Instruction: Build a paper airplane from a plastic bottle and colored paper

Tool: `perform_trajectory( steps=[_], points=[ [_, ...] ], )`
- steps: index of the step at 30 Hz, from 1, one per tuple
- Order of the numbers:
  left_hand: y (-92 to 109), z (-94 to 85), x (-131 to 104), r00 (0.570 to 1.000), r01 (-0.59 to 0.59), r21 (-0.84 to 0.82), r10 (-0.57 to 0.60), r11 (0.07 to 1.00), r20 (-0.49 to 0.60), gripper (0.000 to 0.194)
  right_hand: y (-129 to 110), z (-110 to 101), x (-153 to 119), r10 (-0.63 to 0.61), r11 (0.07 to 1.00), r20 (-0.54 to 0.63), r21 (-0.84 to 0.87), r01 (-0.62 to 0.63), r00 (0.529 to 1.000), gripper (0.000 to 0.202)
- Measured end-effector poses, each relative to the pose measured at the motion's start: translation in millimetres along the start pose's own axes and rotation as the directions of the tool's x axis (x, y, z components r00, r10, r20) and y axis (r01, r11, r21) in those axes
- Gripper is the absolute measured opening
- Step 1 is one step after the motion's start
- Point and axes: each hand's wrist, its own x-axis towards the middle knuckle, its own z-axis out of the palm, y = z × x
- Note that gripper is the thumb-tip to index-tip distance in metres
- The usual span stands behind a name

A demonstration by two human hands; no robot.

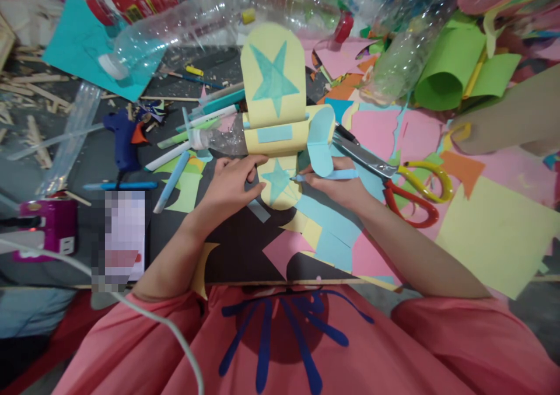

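A small plastic bottle (pixel 225 137) lies on its side, wrapped in a yellow paper band with yellow paper wings (pixel 286 108) standing out above and below. The upper wing bears a teal-coloured star. My right hand (pixel 335 185) grips a light blue marker (pixel 341 175), its tip at the right edge of the blue star (pixel 276 182) on the lower wing (pixel 282 201). My left hand (pixel 234 182) rests at that wing's left edge, index finger and thumb stretched apart. A rounded light blue paper piece (pixel 321 144) at the bottle's right end partly overlaps my right hand.
Scissors (pixel 420 193) with red and yellow handles lie right of my hand, among coloured paper scraps (pixel 289 249). Several markers (pixel 172 182), a blue glue gun (pixel 125 144) and a phone (pixel 125 231) are on the left. Clear bottles (pixel 175 33) line the back.
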Motion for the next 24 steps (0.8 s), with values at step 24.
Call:
perform_trajectory(
  steps=[24],
  points=[
    [-0.5, 1.0, 0.3, 1.0, -0.007, 0.0, 0.007, 1.0, -0.009, 0.041, 2.2, 0.4, -0.5, -0.004, 1.0, -0.03, 0.003, 0.005, 1.0, 0.017]
  ],
)
